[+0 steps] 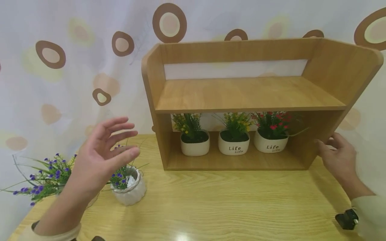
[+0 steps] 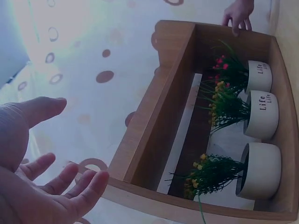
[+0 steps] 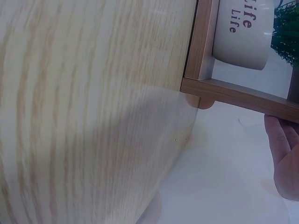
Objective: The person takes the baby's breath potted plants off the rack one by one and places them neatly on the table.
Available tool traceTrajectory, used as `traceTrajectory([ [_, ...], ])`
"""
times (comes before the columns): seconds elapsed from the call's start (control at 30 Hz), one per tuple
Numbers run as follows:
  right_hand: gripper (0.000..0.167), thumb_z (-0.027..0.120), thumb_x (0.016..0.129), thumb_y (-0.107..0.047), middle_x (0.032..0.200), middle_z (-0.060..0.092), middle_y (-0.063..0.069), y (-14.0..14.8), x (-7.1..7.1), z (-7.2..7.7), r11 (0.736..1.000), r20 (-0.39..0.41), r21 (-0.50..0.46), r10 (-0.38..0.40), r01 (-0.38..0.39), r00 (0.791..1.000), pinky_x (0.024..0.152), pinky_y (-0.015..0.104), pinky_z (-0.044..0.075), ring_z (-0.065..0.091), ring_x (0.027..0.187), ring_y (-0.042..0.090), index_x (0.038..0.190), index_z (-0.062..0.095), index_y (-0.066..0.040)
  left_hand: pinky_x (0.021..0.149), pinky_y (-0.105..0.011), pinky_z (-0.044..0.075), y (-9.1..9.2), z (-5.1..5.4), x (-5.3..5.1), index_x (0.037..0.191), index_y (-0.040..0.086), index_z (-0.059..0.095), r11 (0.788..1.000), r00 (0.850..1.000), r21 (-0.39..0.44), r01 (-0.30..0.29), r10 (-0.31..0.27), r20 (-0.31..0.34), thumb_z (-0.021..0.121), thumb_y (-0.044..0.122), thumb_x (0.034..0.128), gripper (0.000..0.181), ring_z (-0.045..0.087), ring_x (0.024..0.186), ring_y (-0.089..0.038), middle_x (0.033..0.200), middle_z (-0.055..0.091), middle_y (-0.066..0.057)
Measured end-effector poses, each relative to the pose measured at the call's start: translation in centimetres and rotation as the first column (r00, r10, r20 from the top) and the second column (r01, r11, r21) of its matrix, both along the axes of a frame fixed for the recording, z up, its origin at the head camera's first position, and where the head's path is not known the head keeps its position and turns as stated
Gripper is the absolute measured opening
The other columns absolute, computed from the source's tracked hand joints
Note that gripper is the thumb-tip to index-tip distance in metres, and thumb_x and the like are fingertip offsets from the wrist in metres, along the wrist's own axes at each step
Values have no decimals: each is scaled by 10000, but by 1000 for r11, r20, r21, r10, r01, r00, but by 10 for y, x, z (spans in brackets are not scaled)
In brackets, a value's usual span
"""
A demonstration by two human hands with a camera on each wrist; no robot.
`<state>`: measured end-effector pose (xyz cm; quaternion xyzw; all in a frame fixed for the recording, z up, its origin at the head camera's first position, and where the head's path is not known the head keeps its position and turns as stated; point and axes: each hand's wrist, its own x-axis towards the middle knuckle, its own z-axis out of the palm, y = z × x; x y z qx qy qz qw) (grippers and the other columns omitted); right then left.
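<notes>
A two-tier wooden shelf (image 1: 250,93) stands on the table against the patterned backdrop. On its lower tier sit three white pots: one with yellow flowers (image 1: 195,147), another with yellow flowers (image 1: 234,147), and one with red flowers (image 1: 271,144). My right hand (image 1: 339,155) grips the shelf's right side panel, thumb at the front edge and fingers against the outer face. My left hand (image 1: 102,150) hovers to the left of the shelf, fingers spread and holding nothing. Below and behind it, a white ribbed pot (image 1: 129,190) with purple flowers is partly hidden.
Another purple-flowered plant (image 1: 51,180) stands at the table's left side, its pot mostly covered by my left forearm. A small black object (image 1: 346,219) is beside my right sleeve. Wood-grain tabletop (image 1: 217,204) extends in front of the shelf.
</notes>
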<state>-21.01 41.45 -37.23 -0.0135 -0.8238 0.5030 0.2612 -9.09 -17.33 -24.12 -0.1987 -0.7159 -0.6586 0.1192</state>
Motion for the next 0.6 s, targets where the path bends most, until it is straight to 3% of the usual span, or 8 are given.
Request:
traceTrajectory([
  [0.13,171,641,926,-47,798,627,-289,1,1,0,1000,-5,10,-10,10,1000,545,116,507,646,631,-72,1037,648,-177,935,-252,517,9,11,-30,1467,179,441,998,998,-31,-48,49,38,731,24,901,654,500,1304,-263,1438,463,-95],
  [0.37,228,634,918,-17,804,645,-248,-3,-1,-1,1000,-35,-22,11,-12,999,553,125,518,653,641,-60,1066,664,-188,1073,-484,421,22,29,-79,1531,294,372,980,981,-99,-173,180,70,808,188,860,807,474,1348,-256,1518,422,-12],
  [0.6,240,636,919,-24,811,641,-255,-2,1,-3,1000,-43,1,0,0,999,558,120,516,652,642,-63,1090,662,-191,1050,-501,433,35,40,-115,1543,360,354,990,990,-40,-137,139,29,797,116,845,862,491,1303,-343,1552,364,-18],
])
